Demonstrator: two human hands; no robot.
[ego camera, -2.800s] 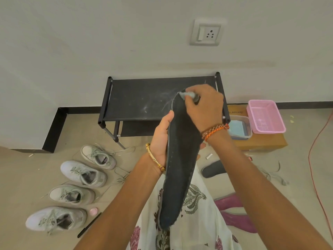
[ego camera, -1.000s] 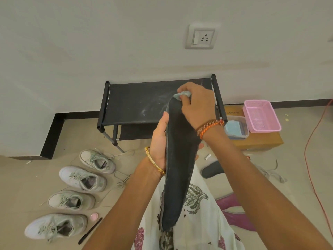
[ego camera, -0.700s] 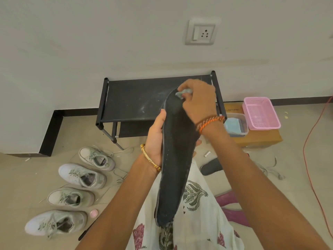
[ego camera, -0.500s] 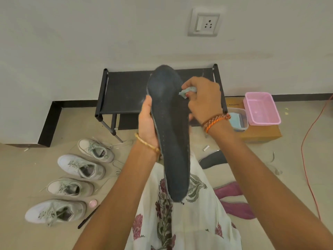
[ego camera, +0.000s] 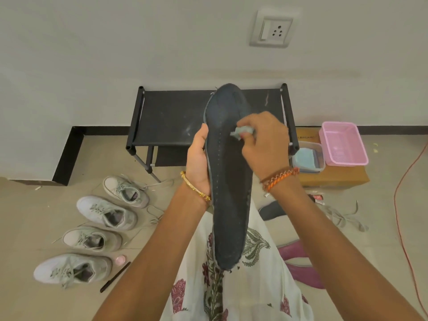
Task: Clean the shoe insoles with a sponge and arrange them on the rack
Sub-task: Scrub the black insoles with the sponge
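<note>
Hands up front, two of them, both busy on one dark insole held upright in the middle of the view: the left hand grips its 9 o'clock edge, fingers curled behind, while the right hand pinches a small pale-blue sponge against its face. At 8 o'clock, four white sneakers lie in a row on the floor, with one pink cap and one black pen beside the nearest. At 3 o'clock a second dark insole lies flat, and below it two magenta ones. Farther off at 2 o'clock, one clear tub holding something blue and one pink basket sit on a cardboard box. At 12 o'clock, against the wall, stands the black rack. Against half a second ago, the sponge sits lower on the insole, no longer at the tip.
</note>
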